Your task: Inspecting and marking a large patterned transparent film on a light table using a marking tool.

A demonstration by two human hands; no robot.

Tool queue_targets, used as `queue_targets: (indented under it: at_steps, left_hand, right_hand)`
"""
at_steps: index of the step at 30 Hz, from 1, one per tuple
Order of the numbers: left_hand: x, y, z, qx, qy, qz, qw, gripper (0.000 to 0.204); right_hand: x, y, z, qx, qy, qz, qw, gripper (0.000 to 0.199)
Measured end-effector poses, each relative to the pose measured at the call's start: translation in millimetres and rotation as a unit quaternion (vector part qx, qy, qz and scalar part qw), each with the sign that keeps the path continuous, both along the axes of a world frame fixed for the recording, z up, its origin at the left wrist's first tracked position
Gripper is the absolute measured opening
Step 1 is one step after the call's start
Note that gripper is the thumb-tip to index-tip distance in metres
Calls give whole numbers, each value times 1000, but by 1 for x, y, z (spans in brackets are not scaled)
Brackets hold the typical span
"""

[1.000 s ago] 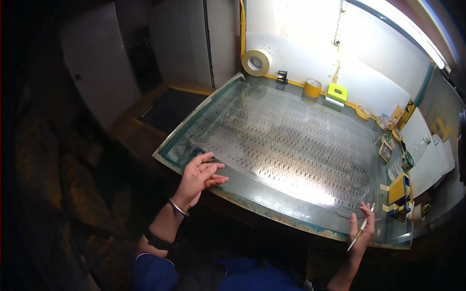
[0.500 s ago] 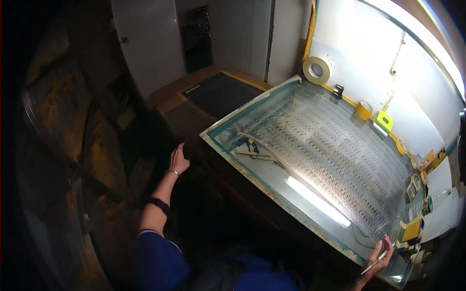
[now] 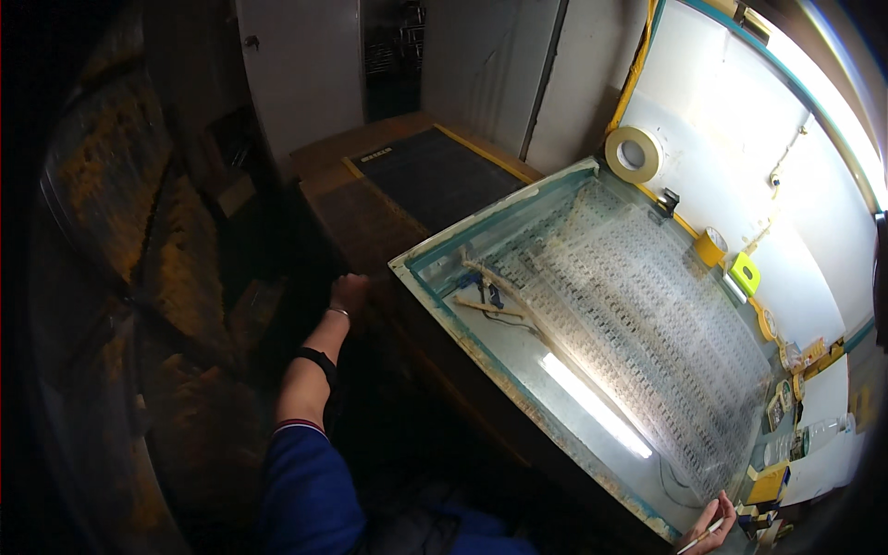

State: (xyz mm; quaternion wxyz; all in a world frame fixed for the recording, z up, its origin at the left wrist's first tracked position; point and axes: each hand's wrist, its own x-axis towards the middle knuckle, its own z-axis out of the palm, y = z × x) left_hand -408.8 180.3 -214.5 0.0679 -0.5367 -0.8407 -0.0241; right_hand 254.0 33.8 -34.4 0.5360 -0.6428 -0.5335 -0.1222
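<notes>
My right hand (image 3: 710, 523) is at the lower right, over the near right corner of a large framed sheet, with a thin white pen-like stick (image 3: 700, 538) between its fingers. The sheet (image 3: 638, 305) is covered in rows of small dark marks and sits inside a pale, teal-edged frame (image 3: 518, 388). My left hand (image 3: 350, 292) is in shadow just left of the frame's left corner, its fingers curled. Whatever may be inside that hand is hidden. A wooden stick (image 3: 487, 306) and a small dark blue thing (image 3: 490, 291) lie at the frame's left end.
Along the back edge stand a big tape roll (image 3: 635, 154), a black clip (image 3: 667, 202), a yellow tape roll (image 3: 710, 246) and a lime-green holder (image 3: 743, 277). Clear jars (image 3: 814, 435) and a yellow box (image 3: 770, 483) crowd the right side. Behind is a dark framed panel (image 3: 439, 176).
The view has swung, so the frame and wall sit further right and lower. My left hand's raised finger has curled in. My right hand still holds the white stick.
</notes>
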Motion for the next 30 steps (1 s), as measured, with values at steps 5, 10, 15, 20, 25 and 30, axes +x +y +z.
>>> queue_targets:
  at_steps: [5, 10, 15, 20, 25, 30]
  left_hand:
    - [-7, -4, 55, 49, -115, 38, 991, 17]
    - [-32, 7, 71, 21, -261, 38, 964, 18]
    - [-36, 40, 81, 312, -181, 34, 932, 13]
    - [-34, 82, 133, 529, -332, -52, 780, 17]
    - [73, 89, 219, 611, -279, -192, 716, 16]
    - [196, 32, 267, 562, -94, -433, 698, 10]
  right_hand:
    - [0, 1, -1, 1, 0, 4, 1000, 13]
    - [1, 2, -2, 19, 14, 24, 999, 14]
    - [2, -2, 0, 19, -2, 29, 999, 15]
    - [-3, 0, 2, 7, 53, 47, 997, 16]
    - [33, -4, -25, -52, 91, 33, 994, 16]
    - [19, -7, -9, -49, 79, -34, 995, 14]
